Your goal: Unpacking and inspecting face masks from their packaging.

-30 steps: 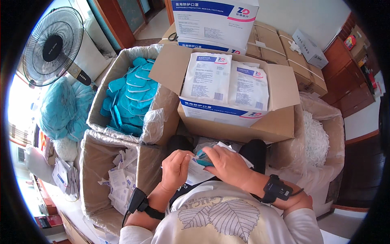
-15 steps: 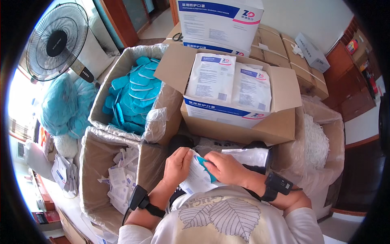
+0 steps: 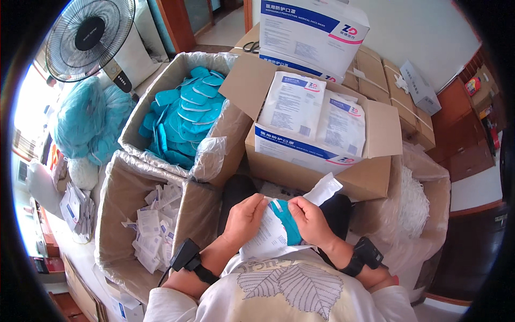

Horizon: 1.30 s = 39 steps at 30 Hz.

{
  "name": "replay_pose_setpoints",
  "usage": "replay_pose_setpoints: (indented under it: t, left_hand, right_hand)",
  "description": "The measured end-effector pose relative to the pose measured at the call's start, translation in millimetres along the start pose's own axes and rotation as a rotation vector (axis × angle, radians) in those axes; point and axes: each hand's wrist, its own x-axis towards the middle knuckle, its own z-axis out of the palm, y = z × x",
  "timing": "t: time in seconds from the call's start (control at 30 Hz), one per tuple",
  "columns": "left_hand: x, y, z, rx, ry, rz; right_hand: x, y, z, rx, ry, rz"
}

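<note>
Head view, contents listed from left to right. Black fan, placed at upper left; below it, teal bundle wrapped in clear plastic. Pile of flat packs, white and blue, set lower down. Lower bin, brown cardboard lined with clear plastic; small white sachets are heaped inside. Upper bin, likewise lined, placed just behind it and loaded with loose teal pads.

Left hand, one, with a strap at the wrist: fingers curled, the upper edge of a white packet pinched between thumb and fingers. White packet, held low over the lap, between the hands. Teal mask, one, held at the packet's right part; how far it is enclosed cannot be told. Right hand, one, also strapped: fingers folded, the mask's right edge pinned under the thumb.

Open box, its flaps spread, filled with large white packs; rested on a brown carton. Right bin, plastic-lined, holding white strings.
</note>
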Motion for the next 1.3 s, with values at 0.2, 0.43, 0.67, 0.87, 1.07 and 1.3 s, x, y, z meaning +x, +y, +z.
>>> replay_pose_setpoints:
  t: [0.2, 0.43, 0.67, 0.87, 1.07, 1.3]
  left_hand:
    - [-5.3, -1.6, -4.4, 0.073, 0.005, 0.133]
    - [-10.7, 3.6, 2.5, -0.036, 0.006, 0.075]
    - [-21.1, -10.0, 0.1, -0.296, 0.106, -0.169]
    - [-60.0, -135.8, -101.2, 0.049, 0.88, -0.226]
    - [-154.1, -178.8, -262.9, 0.993, 1.055, -0.421]
    - [-18.2, 20.1, -88.2, -0.385, 0.105, -0.035]
  right_hand:
    - [10.0, -4.6, -10.2, 0.014, -0.273, 0.109]
    - [11.2, -19.4, -15.3, -0.108, -0.185, -0.05]
    - [24.8, -4.1, -18.5, 0.275, 0.264, 0.07]
    - [27.5, -19.3, -88.0, 0.96, 0.481, 0.003]
    - [15.3, -27.4, -98.5, 1.152, 0.433, 0.036]
    - [21.9, -27.1, -46.4, 1.04, 0.32, 0.097]
